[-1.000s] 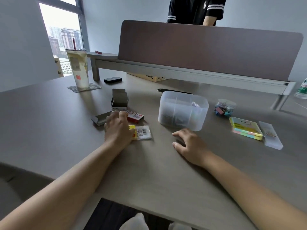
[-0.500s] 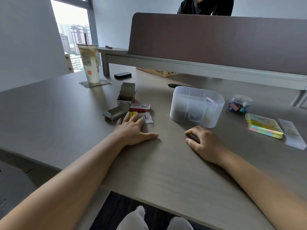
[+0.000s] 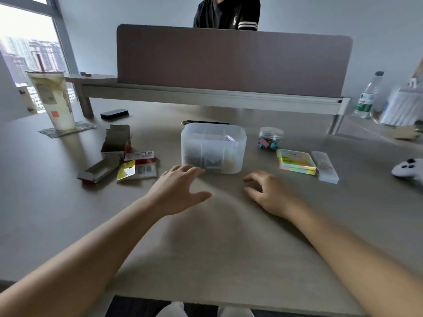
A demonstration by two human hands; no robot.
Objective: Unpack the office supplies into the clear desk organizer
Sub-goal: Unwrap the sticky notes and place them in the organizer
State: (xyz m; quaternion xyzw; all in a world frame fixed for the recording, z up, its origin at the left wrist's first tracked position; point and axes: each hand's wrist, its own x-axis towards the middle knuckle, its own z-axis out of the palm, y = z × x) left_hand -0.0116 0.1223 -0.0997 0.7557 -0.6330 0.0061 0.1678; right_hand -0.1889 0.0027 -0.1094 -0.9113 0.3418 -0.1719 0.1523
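Note:
The clear desk organizer (image 3: 238,138) stands mid-table, divided into compartments with small items inside. My left hand (image 3: 176,191) is open, fingers spread, its tips near the organizer's front left corner. My right hand (image 3: 267,193) rests empty on the table just right of the organizer, fingers loosely curled. To the left lie opened cardboard boxes (image 3: 114,143), a red-and-white box (image 3: 139,155) and a yellow packet (image 3: 135,171). To the right are a jar of coloured clips (image 3: 270,138), a pack of sticky notes (image 3: 296,161) and a clear flat case (image 3: 325,167).
A tall drink cup (image 3: 53,99) stands on a coaster at far left, near a black device (image 3: 114,113). A desk divider (image 3: 229,60) crosses the back, with a person behind it. A water bottle (image 3: 366,97) and a white game controller (image 3: 408,171) sit at right.
My left hand left the packets on the left and moved right toward the organizer's front corner. My right hand stayed near the organizer. The camera view tilted up and shifted.

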